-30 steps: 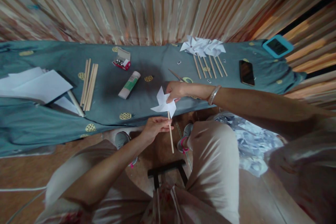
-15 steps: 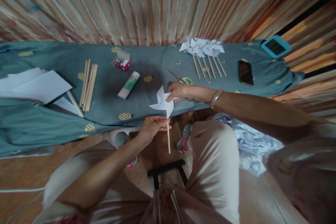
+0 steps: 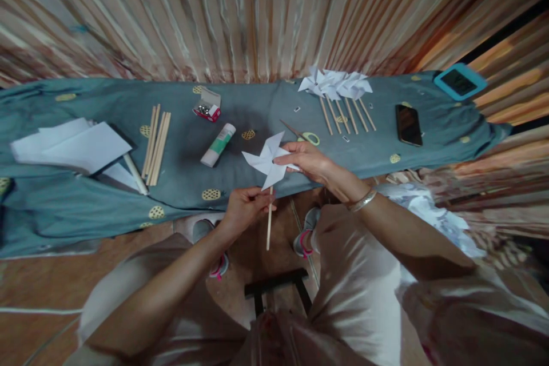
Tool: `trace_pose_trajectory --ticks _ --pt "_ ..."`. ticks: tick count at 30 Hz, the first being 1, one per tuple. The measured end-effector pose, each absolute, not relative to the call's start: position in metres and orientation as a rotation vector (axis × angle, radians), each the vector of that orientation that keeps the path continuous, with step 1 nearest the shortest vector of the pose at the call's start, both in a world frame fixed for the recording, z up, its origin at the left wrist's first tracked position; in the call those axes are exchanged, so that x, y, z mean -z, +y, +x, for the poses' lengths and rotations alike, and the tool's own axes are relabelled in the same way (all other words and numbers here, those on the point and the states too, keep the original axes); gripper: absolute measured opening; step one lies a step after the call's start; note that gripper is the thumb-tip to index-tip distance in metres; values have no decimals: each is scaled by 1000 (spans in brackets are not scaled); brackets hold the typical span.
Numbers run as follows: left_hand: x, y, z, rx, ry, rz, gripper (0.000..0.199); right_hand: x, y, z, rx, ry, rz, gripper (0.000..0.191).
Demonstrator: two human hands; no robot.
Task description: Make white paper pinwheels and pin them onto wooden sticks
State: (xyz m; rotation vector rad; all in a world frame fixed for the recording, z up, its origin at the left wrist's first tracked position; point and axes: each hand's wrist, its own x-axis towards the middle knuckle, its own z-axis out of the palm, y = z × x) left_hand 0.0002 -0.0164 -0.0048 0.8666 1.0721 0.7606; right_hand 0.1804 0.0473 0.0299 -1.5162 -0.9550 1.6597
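A white paper pinwheel [image 3: 266, 164] on a thin wooden stick [image 3: 269, 229] is held above the near edge of the cloth-covered table. My left hand [image 3: 249, 206] is closed on the stick just under the blades. With fingers and thumb at the centre and right blade, my right hand [image 3: 306, 160] grips the pinwheel head. Just beyond that hand lie scissors [image 3: 309, 137] with pale green handles. A glue stick [image 3: 218, 146] with a green label rests to the left of the pinwheel.
Finished pinwheels [image 3: 337, 84] lie in a row at the back right. Loose wooden sticks [image 3: 158, 148] and white paper sheets [image 3: 77, 148] are on the left. A small box of pins [image 3: 207, 106], a phone [image 3: 409, 124] and a blue-framed device [image 3: 460, 81] also lie on the cloth.
The pinwheel's blades have turned slightly and face the camera more fully. My right forearm has swung lower, and the whole view has shifted a little. Both hands keep hold.
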Motion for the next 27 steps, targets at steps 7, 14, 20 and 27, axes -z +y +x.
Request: trace_pose_trajectory --ticks 7,14,20,27 --pt "2 -5 -7 -859 1127 1022 25 -21 38 165 -1526 -787 -1312 43" --pt "3 2 -9 -920 1125 1095 24 -14 29 142 -1412 -657 -1164 33" --pt "-2 6 -11 -904 1110 1010 23 -11 37 141 -1452 -649 -1110 30" --pt "-4 11 -19 -803 1108 993 24 -12 45 157 -1566 -834 -1135 31"
